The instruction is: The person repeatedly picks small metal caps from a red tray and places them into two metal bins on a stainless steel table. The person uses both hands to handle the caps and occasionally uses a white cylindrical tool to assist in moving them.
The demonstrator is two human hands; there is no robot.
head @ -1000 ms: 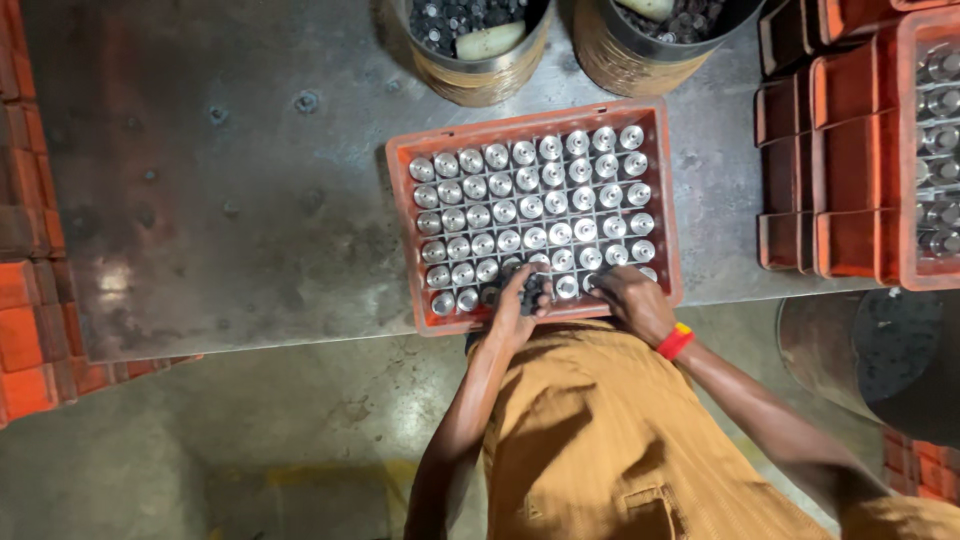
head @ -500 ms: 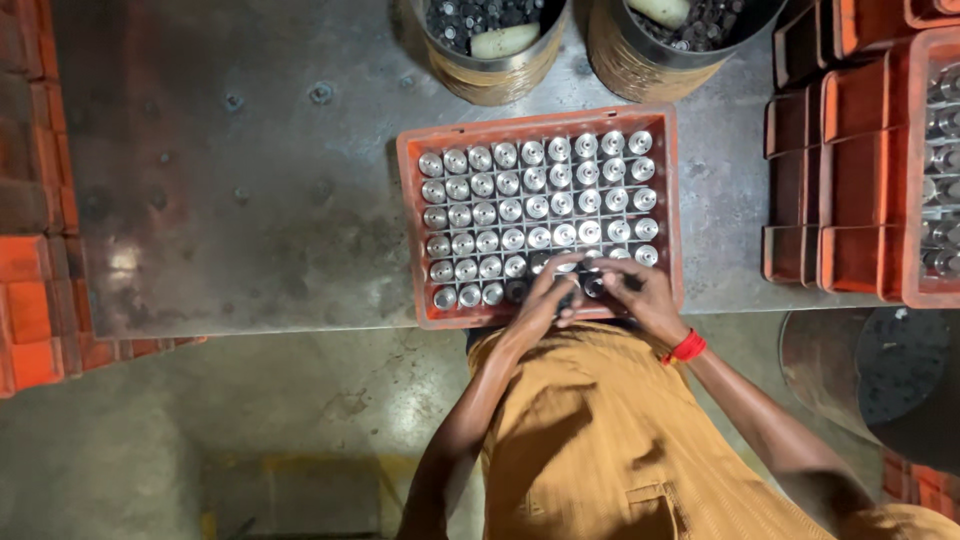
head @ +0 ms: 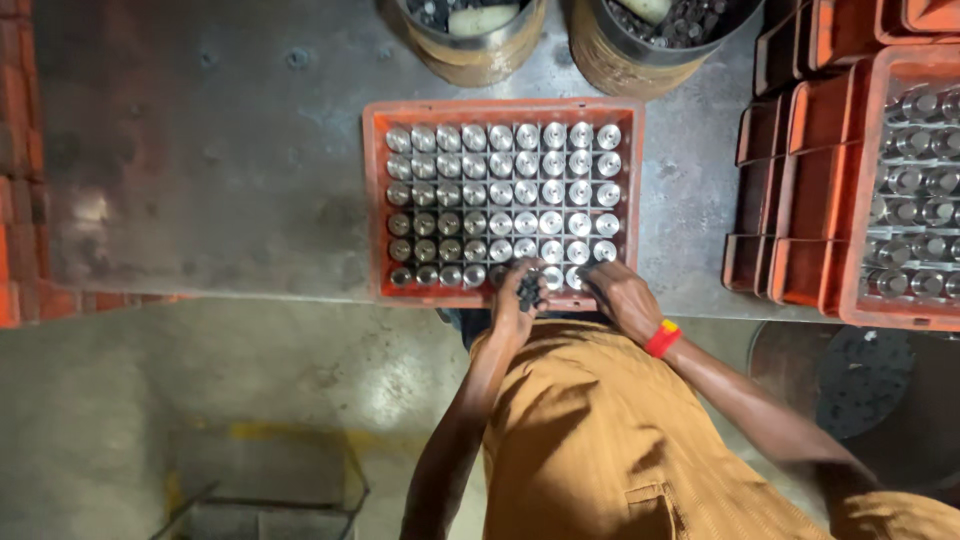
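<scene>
A crate (head: 375, 200) of metal cylinders (head: 500, 190) sits on the table (head: 200, 150), two buckets (head: 470, 40) behind it, stacked crates (head: 800, 190) to its right.

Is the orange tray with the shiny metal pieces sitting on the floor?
No, the orange tray sits up on the grey metal table.

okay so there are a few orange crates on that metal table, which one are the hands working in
The orange crate in the middle of the table, full of shiny metal cylinders. Both the left hand and right hand are at its near edge; the stacked crates to the right sit untouched.
</scene>
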